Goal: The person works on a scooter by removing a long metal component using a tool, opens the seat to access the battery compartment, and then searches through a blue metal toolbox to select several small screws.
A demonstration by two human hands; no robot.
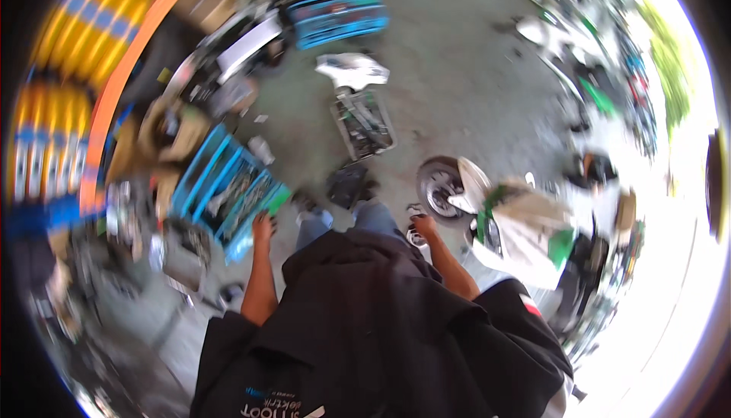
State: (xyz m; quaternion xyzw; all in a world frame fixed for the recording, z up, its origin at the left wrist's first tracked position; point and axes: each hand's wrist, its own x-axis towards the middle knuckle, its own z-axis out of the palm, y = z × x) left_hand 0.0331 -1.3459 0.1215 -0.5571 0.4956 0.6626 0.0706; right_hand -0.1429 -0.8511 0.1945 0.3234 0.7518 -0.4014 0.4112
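My left hand (pixel 263 226) hangs low beside the near right corner of a blue plastic crate (pixel 221 178) with metal parts in it. Its fingers are blurred, and whether it touches the crate cannot be told. My right hand (pixel 423 225) is lowered with its fingers curled. Pale metallic bits show at its fingertips and under it, too small and smeared to name. Just beyond it, to the right, stands a scooter with a white and green body (pixel 525 228) and a black front wheel (pixel 442 187). No contact between hand and scooter shows.
A metal tray of parts (pixel 390 117) lies on the floor ahead, with a white panel (pixel 354 70) at its far end. Another blue crate (pixel 339 20) stands farther off. At left is an orange rack post (pixel 114 90) by yellow coils (pixel 95 18). More scooters (pixel 567 45) line the right.
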